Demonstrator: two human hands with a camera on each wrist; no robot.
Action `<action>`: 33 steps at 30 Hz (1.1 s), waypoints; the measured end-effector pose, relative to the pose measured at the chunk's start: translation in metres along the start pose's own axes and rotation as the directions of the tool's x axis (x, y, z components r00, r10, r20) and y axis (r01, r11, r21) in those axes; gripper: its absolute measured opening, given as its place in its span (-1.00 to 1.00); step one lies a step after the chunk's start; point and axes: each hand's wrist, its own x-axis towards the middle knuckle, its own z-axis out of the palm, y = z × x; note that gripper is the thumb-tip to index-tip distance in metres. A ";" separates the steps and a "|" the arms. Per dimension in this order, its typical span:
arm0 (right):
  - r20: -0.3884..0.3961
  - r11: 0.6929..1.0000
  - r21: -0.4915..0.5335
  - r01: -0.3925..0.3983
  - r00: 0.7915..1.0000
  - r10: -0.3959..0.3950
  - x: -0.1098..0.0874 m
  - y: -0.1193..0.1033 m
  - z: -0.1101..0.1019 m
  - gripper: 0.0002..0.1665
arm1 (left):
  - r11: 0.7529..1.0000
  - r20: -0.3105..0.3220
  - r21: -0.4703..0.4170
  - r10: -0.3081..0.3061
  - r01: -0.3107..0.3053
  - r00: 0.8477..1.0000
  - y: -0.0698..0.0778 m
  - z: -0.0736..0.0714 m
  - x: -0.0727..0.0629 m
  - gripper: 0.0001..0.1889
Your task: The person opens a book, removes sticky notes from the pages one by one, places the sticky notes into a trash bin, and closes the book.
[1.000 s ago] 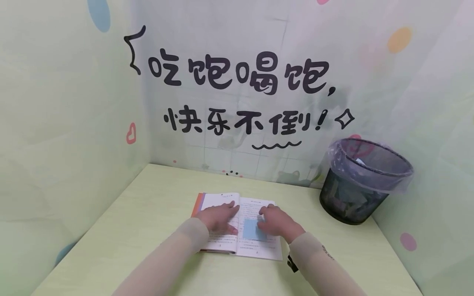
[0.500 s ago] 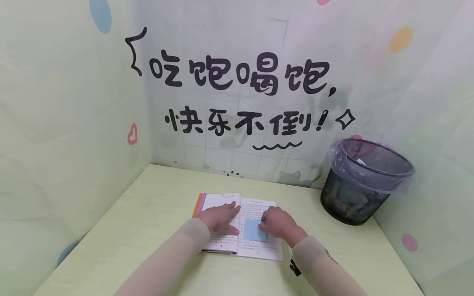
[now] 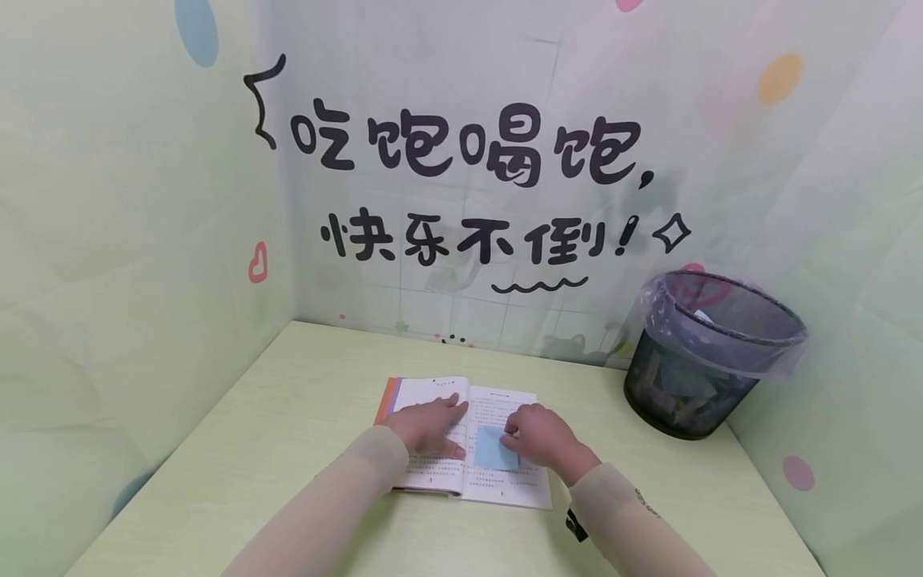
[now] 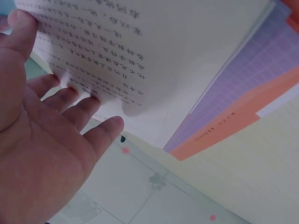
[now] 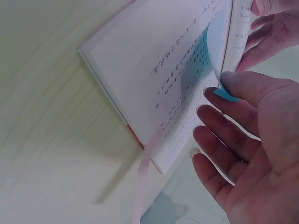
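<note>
An open book (image 3: 506, 490) lies on the table, printed text on both pages. My left hand (image 3: 427, 426) rests spread across its left page near the spine, and the left wrist view shows straight fingers (image 4: 103, 134) along that page (image 4: 187, 42). On the right page sits a square pale-blue sticky note (image 3: 493, 452). My right hand (image 3: 546, 438) pinches the note's edge between thumb and index finger. In the right wrist view the sticky note (image 5: 217, 39) bows up from the page, while the other fingers (image 5: 224, 161) of that hand are loosely bent.
A black mesh wastebasket (image 3: 681, 397) with a clear purple-tinted liner and crumpled scraps inside stands at the back right. Printed cloth walls (image 3: 144, 240) enclose the table (image 3: 274, 449). A pale pink strip (image 5: 145, 168) hangs across the right wrist view, overlapping the book's edge.
My right fingers have drawn in from lying extended over the page to pinching the sticky note's edge. My left hand has stayed on the left page.
</note>
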 end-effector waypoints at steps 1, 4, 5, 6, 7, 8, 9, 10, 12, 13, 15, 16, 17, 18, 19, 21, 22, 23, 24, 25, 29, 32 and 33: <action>-0.001 1.000 -0.001 0.004 1.000 -0.004 0.000 0.000 0.000 -0.77 | 1.000 0.000 0.000 -0.001 0.001 1.000 0.000 0.000 0.000 -0.03; -0.003 1.000 -0.002 0.010 1.000 -0.010 -0.001 -0.002 -0.002 -0.78 | 1.000 0.000 0.004 0.000 0.000 1.000 0.000 0.000 0.000 -0.03; -0.005 1.000 -0.005 0.013 1.000 -0.013 -0.002 -0.002 -0.002 -0.78 | 1.000 0.001 0.004 0.000 0.000 1.000 0.000 0.000 0.000 -0.03; -0.008 1.000 -0.008 0.018 1.000 -0.018 -0.002 -0.002 -0.002 -0.79 | 1.000 0.002 0.003 -0.001 0.001 1.000 0.000 0.000 0.000 -0.03; -0.011 1.000 -0.011 0.023 1.000 -0.023 -0.002 -0.002 -0.003 -0.79 | 1.000 0.003 0.000 -0.002 0.002 1.000 0.000 0.000 0.000 -0.04; -0.012 1.000 -0.011 0.027 1.000 -0.027 -0.003 -0.003 -0.003 -0.79 | 1.000 0.003 -0.002 -0.003 0.003 1.000 0.000 0.000 0.000 -0.04; -0.015 0.999 -0.013 0.032 0.999 -0.032 -0.003 -0.002 -0.003 -0.79 | 1.000 0.003 -0.005 -0.004 0.004 1.000 0.000 0.000 -0.001 -0.04; -0.016 0.999 -0.014 0.035 0.999 -0.035 -0.003 -0.002 -0.003 -0.79 | 1.000 0.004 -0.006 -0.005 0.005 1.000 0.000 0.000 -0.001 -0.04; -0.021 0.999 -0.008 0.039 0.999 -0.039 -0.004 -0.001 -0.003 -0.79 | 1.000 0.007 -0.012 -0.007 0.007 1.000 0.000 0.001 0.000 -0.03; -0.024 0.999 -0.005 0.040 0.999 -0.041 -0.005 0.000 -0.002 -0.79 | 1.000 0.009 -0.012 -0.008 0.008 1.000 -0.001 0.001 0.000 -0.02; -0.028 0.999 0.002 0.042 0.999 -0.042 -0.006 0.002 -0.002 -0.80 | 1.000 0.013 -0.011 -0.008 0.008 1.000 -0.002 0.003 0.001 -0.01; -0.029 0.999 0.007 0.039 0.999 -0.039 -0.007 0.002 -0.002 -0.81 | 1.000 0.014 -0.008 -0.008 0.008 1.000 -0.002 0.003 0.002 0.00; -0.031 0.999 0.013 0.038 0.999 -0.038 -0.008 0.003 -0.002 -0.82 | 1.000 0.014 -0.007 -0.008 0.008 1.000 -0.002 0.003 0.002 0.00; -0.032 0.999 0.015 0.038 0.999 -0.037 -0.008 0.003 -0.002 -0.82 | 1.000 0.015 -0.005 -0.009 0.009 1.000 -0.002 0.003 0.002 0.00; -0.031 0.999 0.017 0.038 0.999 -0.037 -0.008 0.004 -0.002 -0.83 | 1.000 0.013 -0.001 -0.008 0.008 1.000 -0.002 0.003 0.002 0.00; -0.030 0.999 0.020 0.037 0.999 -0.037 -0.010 0.005 -0.002 -0.83 | 1.000 0.012 0.001 -0.008 0.008 1.000 -0.002 0.003 0.002 0.00; -0.030 0.999 0.020 0.038 0.999 -0.038 -0.010 0.006 -0.003 -0.83 | 1.000 0.012 0.001 -0.009 0.009 1.000 -0.002 0.003 0.002 0.00; -0.031 0.999 0.017 0.042 0.999 -0.041 -0.011 0.006 -0.003 -0.83 | 1.000 0.011 0.003 -0.008 0.008 1.000 -0.002 0.002 0.001 0.00; -0.031 0.999 0.012 0.046 0.998 -0.046 -0.011 0.007 -0.004 -0.83 | 1.000 0.010 0.005 -0.009 0.008 1.000 -0.002 0.002 0.001 0.00; -0.032 0.999 0.011 0.050 0.998 -0.050 -0.012 0.007 -0.004 -0.83 | 1.000 0.010 0.007 -0.009 0.008 1.000 -0.002 0.002 0.001 0.00; -0.034 0.998 0.008 0.067 0.997 -0.066 -0.015 0.010 -0.008 -0.82 | 1.000 0.011 0.016 -0.004 0.004 1.000 -0.001 0.002 0.000 0.01; -0.040 0.997 -0.007 0.081 0.996 -0.081 -0.017 0.013 -0.012 -0.83 | 1.000 0.011 0.020 0.000 0.000 1.000 -0.001 0.002 0.000 0.01; -0.046 0.996 -0.014 0.084 0.995 -0.084 -0.018 0.015 -0.014 -0.83 | 1.000 0.008 0.020 0.000 0.000 1.000 -0.001 0.002 0.000 0.01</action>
